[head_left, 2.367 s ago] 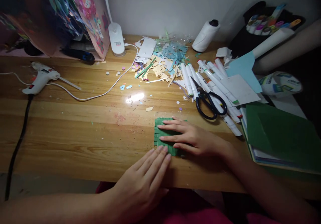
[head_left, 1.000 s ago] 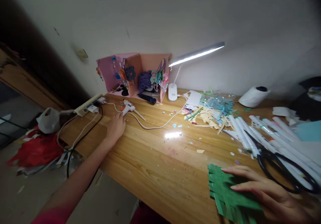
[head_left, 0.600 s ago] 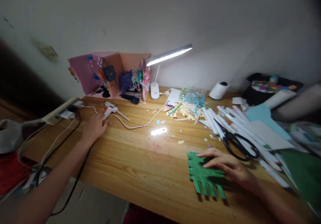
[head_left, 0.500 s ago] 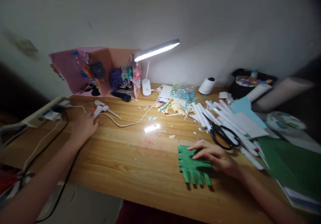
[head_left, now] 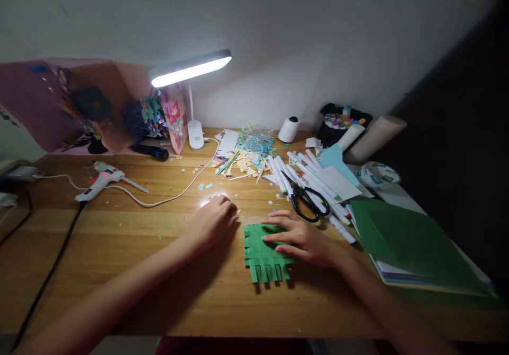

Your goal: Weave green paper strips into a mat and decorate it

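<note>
A green woven paper mat [head_left: 260, 249] with loose strip ends along its near edge lies on the wooden table. My right hand [head_left: 304, 241] rests over its right side, fingers spread and touching the paper. Just left of the mat's far corner, my left hand [head_left: 214, 219] is low over the table, its fingers curled together. A small pale scrap [head_left: 238, 213] shows at those fingertips; whether it is gripped I cannot tell. Black-handled scissors [head_left: 308, 204] lie beyond my right hand. At the left, a white glue gun [head_left: 101, 180] with a red light lies on the table.
Several white markers [head_left: 322, 180] lie under and around the scissors. Paper scraps [head_left: 248, 158] are heaped at the back, near a lit lamp [head_left: 194, 71]. Green sheets [head_left: 413, 243] lie right, a tape roll [head_left: 379, 175] behind them. The glue gun's black cord [head_left: 51, 270] crosses the left side.
My left hand has moved right, from beside the glue gun to near the green mat. My right hand stays on the mat. The view has turned right.
</note>
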Demonstrator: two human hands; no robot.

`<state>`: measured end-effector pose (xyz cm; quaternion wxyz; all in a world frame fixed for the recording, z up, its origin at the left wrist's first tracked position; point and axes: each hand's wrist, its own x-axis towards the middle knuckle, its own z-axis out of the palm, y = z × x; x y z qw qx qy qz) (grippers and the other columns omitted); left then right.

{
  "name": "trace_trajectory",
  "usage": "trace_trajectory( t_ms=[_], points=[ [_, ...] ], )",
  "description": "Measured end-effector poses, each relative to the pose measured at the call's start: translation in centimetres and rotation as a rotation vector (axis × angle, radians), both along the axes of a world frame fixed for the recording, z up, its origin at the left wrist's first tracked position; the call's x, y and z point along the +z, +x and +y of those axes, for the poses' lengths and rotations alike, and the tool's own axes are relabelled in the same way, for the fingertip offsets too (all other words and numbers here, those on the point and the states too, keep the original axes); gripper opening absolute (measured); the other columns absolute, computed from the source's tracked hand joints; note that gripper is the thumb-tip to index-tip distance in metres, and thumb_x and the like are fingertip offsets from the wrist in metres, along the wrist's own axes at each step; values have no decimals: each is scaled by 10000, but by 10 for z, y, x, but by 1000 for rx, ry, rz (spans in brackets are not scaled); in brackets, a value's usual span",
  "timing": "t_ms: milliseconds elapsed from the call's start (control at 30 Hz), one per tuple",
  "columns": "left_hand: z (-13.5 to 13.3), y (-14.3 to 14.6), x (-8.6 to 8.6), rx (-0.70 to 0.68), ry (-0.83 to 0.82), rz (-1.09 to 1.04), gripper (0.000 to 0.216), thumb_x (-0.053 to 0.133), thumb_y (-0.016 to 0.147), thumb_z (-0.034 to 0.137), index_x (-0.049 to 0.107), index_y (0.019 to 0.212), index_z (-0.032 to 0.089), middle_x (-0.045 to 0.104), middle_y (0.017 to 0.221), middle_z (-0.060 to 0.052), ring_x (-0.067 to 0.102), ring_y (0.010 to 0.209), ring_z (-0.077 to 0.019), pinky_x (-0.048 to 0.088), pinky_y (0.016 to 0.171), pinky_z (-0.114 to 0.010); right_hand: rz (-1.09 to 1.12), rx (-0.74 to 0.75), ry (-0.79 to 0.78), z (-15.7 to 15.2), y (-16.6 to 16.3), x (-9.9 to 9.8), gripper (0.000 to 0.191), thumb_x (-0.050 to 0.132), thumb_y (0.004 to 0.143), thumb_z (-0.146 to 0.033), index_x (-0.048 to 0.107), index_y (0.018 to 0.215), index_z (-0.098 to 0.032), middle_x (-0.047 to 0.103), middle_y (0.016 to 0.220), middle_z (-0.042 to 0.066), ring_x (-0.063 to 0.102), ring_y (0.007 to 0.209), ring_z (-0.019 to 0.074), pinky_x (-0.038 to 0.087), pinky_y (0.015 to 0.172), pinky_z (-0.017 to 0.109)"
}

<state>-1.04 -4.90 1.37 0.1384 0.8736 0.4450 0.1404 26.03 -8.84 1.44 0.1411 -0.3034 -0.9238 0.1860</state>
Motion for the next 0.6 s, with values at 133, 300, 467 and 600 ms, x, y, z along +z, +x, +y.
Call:
trace_trajectory(
  t_ms=[133,300,467,600],
  points=[
    [17,1,-15,36,-78,-42,87,579,851,253,592,826,171,642,808,-40,580,728,-176,445,637,-276,148,-153,108,5,12,6,272,499,924,-263,639,1152,-215,618,1211,78,496,1157,204,423,980,416],
    [19,-2,-18,25,-117,-86,151,524,868,275,548,749,185,632,785,-34,566,723,-176,420,641,-273,153,-540,266,18,49,21,214,497,914,-256,680,1020,-226,671,1082,75,566,1054,220,455,924,411],
    [42,-20,-13,229,-72,-142,220,435,899,381,543,858,194,612,848,-68,575,771,-227,454,683,-346,-154,-1150,186,-8,126,24,473,592,806,-401,581,1191,-127,610,1193,177,552,1124,339,426,957,484],
    [67,-35,-16,302,184,-185,295,412,889,369,514,1055,148,527,1039,-147,544,991,-301,451,859,-460,-338,-1460,0,-49,150,7,775,619,728,-538,448,1328,-77,499,1313,277,499,1194,427,449,919,512]
  ],
)
